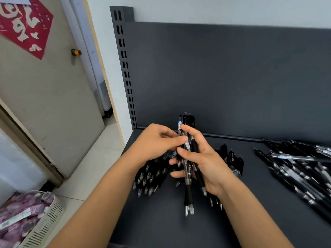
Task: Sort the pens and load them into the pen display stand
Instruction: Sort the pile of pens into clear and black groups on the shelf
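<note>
Sorting step: your right hand (206, 158) grips black pen bundle (188, 178); your left hand (157, 143) pinches same bundle. Next: square tips, judged.

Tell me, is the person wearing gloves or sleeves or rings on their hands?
No. The left hand and right hand are bare: no gloves, rings or watch, and short fingernails. The left forearm and right forearm are bare too, with no sleeve in view.
</note>
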Demonstrator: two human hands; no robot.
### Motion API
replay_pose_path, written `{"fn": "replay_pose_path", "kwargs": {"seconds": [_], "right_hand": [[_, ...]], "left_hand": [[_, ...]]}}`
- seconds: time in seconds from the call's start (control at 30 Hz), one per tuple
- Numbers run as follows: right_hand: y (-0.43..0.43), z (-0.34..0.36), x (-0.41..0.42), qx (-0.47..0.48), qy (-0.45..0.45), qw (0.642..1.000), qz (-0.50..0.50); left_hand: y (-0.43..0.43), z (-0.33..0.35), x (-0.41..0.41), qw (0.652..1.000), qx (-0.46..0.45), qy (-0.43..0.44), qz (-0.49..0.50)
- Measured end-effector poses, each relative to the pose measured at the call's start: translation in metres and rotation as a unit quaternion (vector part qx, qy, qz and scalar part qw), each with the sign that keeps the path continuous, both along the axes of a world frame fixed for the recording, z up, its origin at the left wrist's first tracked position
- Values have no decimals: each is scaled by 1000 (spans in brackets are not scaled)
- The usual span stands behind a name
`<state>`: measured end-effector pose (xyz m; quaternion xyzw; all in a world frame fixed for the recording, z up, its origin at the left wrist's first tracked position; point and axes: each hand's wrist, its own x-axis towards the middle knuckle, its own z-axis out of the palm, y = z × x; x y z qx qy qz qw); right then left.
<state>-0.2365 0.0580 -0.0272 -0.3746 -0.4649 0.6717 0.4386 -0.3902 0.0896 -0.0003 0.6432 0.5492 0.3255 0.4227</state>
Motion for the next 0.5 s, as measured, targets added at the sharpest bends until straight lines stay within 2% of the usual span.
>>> {"fn": "replay_pose_path", "kwargs": {"seconds": [0.2,0.37,0.5], "right_hand": [[0,4,7,12,23,1000,-5],[-2,11,18,51,-20,997,-58],[-10,25,44,69,-36,994,-72]], "left_hand": [[4,3,7,988,-80,-130,-9],[6,8,13,977,-41,-194,78],[-3,20,23,984,-39,-172,20]]}}
